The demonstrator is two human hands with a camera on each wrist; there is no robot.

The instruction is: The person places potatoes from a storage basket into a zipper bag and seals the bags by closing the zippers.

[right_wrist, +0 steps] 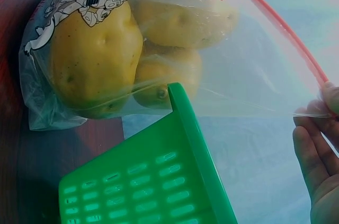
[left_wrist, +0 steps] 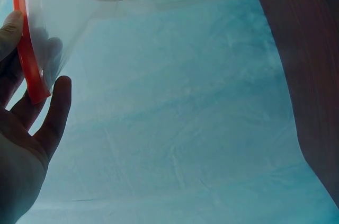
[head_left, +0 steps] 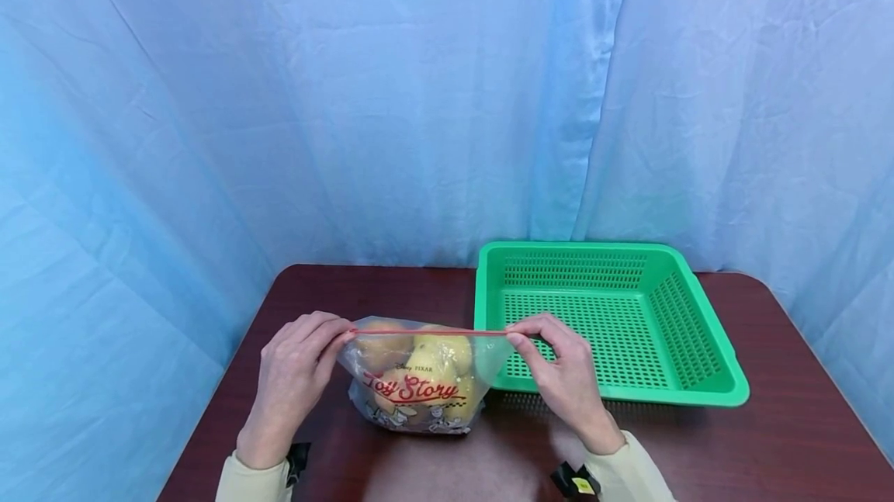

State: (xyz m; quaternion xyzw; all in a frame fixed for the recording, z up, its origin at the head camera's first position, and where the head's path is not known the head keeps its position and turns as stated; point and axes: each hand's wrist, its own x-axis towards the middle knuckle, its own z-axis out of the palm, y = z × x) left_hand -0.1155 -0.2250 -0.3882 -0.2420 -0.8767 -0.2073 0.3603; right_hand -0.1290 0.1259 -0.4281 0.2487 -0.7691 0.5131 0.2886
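A clear zip bag with red "Toy Story" lettering stands on the table in the head view. Inside it, several yellow, rounded, potato-like pieces of produce show through the plastic. Along its top runs a red zip strip, stretched straight between both hands. My left hand pinches the strip's left end, with the thumb on the near side. At the opposite end, my right hand pinches the corner between thumb and forefinger. The left wrist view shows the strip's end poking out between the left hand's fingers.
To the right of the bag sits a green perforated basket, its near-left rim close to the bag and right hand. The dark red-brown table ends at the back against a light blue curtain.
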